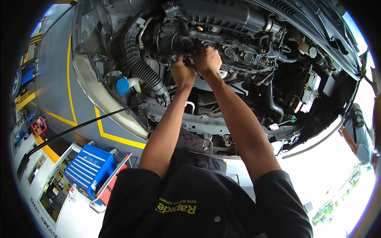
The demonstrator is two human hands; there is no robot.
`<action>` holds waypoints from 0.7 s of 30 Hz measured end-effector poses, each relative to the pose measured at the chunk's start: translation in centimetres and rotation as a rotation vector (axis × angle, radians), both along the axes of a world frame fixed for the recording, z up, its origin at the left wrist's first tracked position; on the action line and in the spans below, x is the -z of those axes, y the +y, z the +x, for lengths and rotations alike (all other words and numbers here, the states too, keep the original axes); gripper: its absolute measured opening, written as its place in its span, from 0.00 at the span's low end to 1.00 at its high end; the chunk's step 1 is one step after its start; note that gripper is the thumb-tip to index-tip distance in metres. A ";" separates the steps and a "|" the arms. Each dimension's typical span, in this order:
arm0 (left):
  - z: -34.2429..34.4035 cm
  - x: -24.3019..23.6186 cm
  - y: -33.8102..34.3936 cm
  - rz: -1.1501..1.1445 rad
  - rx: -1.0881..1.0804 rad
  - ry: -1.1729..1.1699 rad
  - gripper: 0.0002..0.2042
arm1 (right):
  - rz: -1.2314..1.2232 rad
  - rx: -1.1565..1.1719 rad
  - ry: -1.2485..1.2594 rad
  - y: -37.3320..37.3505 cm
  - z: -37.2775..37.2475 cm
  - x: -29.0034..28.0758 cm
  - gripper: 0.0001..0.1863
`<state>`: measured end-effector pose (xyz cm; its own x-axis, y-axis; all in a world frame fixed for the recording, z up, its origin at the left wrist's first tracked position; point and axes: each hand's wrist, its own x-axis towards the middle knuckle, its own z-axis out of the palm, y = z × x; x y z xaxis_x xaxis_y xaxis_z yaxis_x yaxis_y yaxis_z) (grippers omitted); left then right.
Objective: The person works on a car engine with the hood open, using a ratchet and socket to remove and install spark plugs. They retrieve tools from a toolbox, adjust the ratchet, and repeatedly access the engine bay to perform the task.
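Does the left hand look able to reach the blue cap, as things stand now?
Probably yes: the blue cap looks uncovered, though the ribbed black hose runs between it and the left hand.

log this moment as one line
left hand: at engine, grip hidden | right hand: at engine, beside left hand, grip hidden | nearby: ribbed black hose, blue cap

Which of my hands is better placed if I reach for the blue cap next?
Probably your left hand: it's nearer the blue cap, and your right hand is farther right. The ribbed black hose does lie between left hand and cap, though.
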<state>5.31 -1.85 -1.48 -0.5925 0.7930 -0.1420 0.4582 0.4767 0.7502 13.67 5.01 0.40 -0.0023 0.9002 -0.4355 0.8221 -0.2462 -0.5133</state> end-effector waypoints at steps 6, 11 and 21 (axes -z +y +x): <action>0.5 -0.4 0.0 0.082 0.133 0.086 0.20 | 0.303 -0.269 -0.024 -0.8 1.2 0.1 0.14; -1.3 -5.2 -1.7 -0.086 -0.210 -0.705 0.19 | 0.318 -0.309 0.277 -5.1 3.9 -2.3 0.19; -2.7 -15.5 -17.7 0.049 -0.420 -1.439 0.11 | 0.225 -0.634 0.506 -21.3 9.8 -12.5 0.16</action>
